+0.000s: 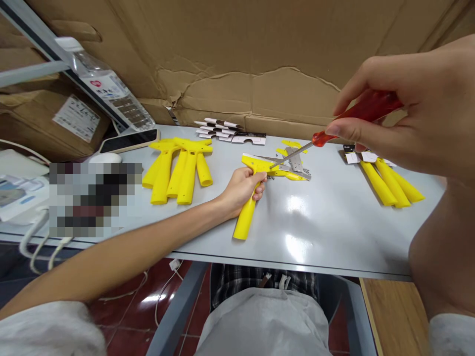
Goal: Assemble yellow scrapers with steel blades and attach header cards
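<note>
My left hand (243, 190) is closed around the neck of a yellow T-shaped scraper (245, 220), just above the table. Its handle points toward me. My right hand (415, 109) grips a red-handled screwdriver (374, 106). The screwdriver's shaft slants down to the left, and its tip meets the scraper's head by my left thumb. Whether a screw sits under the tip is too small to tell. Right behind the scraper lie metal blades (295, 160), yellow head pieces (291, 144) and small screws (306, 171).
Several yellow scraper handles (185, 173) lie at left, and more yellow handles (386, 185) with card labels at right. Folded cards (218, 131) rest against the cardboard (297, 99) at the back. A phone (129, 141), a bottle (107, 84) and cables (33, 242) are at left.
</note>
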A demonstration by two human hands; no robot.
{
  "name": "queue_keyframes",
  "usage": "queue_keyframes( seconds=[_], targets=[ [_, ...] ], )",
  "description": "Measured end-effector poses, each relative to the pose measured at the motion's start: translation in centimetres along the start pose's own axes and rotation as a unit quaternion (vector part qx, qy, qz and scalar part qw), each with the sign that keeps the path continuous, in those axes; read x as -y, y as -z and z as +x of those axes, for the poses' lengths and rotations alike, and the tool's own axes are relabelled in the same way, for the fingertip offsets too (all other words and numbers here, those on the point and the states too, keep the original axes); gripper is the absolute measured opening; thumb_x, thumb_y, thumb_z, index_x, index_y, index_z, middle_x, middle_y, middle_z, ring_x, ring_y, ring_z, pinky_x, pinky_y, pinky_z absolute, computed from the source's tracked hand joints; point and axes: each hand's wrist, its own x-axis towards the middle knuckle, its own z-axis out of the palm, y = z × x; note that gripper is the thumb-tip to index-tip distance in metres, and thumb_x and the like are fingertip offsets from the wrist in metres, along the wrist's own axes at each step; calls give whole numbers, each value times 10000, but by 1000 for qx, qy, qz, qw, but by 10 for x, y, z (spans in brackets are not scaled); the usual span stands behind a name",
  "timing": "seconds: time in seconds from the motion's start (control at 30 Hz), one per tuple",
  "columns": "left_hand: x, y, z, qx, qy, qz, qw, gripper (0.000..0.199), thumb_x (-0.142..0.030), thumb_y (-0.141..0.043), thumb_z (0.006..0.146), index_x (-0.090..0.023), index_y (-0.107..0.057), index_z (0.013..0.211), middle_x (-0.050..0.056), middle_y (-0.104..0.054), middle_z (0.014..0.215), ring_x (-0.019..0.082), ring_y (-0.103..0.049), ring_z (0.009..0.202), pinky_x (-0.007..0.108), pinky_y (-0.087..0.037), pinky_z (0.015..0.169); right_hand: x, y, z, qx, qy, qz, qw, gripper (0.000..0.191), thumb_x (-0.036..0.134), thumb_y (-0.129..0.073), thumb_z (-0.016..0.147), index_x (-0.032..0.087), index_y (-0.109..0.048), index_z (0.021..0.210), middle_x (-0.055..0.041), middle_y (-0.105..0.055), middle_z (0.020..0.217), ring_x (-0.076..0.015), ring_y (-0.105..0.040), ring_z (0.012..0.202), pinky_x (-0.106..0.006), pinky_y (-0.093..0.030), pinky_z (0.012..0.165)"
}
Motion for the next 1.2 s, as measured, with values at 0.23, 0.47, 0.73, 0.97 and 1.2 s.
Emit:
queue_keyframes(
  seconds=[0.23, 0.47, 0.73, 0.97, 1.2],
  targets=[
    [-1, -2, -2, -8, 5, 3, 1000, 244, -10, -646, 915, -151, -561, 734, -43, -484, 536, 42, -386, 393, 162, -271, 382, -14, 4, -8, 21, -2, -12, 1000, 339, 396, -842, 818, 365, -663, 1105, 73, -774, 917, -221, -750, 768, -352, -451, 572],
    [1, -1, 1, -2, -2, 0, 1000, 268, -3, -621, 922, -152, -557, 708, -41, -471, 516, 48, -385, 389, 163, -272, 375, -8, 1, -7, 12, -17, -10, 1000, 256, 345, -816, 845, 378, -689, 1065, 105, -785, 887, -202, -763, 743, -351, -451, 520],
    [-1, -3, -1, -7, 1, 1, 1000, 263, -9, -647, 922, -142, -572, 708, -39, -478, 524, 41, -380, 385, 159, -280, 378, -7, 0, -4, -1, -10, -26, 1000, 258, 490, -855, 872, 346, -700, 1021, 104, -739, 815, -161, -681, 650, -348, -424, 553],
    [-1, -1, -1, -6, 0, 6, 1000, 268, -17, -627, 938, -148, -563, 713, -36, -482, 526, 47, -390, 392, 163, -277, 384, -11, 2, -8, 35, -22, 0, 999, 351, 393, -843, 817, 411, -665, 1119, 85, -778, 894, -227, -752, 736, -377, -485, 536],
    [3, 1, 1, 4, -3, 7, 1000, 243, -37, -683, 902, -160, -567, 727, -32, -479, 508, 60, -391, 407, 167, -272, 389, -3, 3, -6, -6, -10, -1, 1000, 272, 339, -820, 856, 382, -691, 1092, 96, -772, 910, -188, -737, 730, -347, -464, 549]
  ],
)
